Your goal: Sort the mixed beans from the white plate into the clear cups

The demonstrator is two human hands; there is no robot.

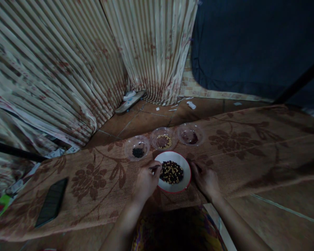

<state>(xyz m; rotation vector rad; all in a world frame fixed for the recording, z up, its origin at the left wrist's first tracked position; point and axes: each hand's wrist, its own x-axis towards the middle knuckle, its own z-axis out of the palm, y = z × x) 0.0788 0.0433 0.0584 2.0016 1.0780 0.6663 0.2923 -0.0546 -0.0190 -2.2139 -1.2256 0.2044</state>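
Note:
A white bowl with a red rim (159, 184) stands on the cloth, a heap of mixed black and yellow grains or beans (172, 172) inside it. At its left rim is my left hand (146, 179), fingers pinched together around something thin and dark that is too dim to name. My right hand (206, 178) rests by the right rim with curled fingers; whether it touches the bowl or holds anything is unclear. Behind the bowl are three clear plastic cups: one with black grains (137, 152), one with yellow grains (164, 141), one with dark reddish grains (192, 137).
A brown flowered cloth (107, 181) covers the long, narrow surface. A dark phone (52, 202) lies at the left. Beyond the far edge, a sandal (129, 102) and white scraps (191, 105) are on the tiled floor. Striped curtains (151, 45) hang behind.

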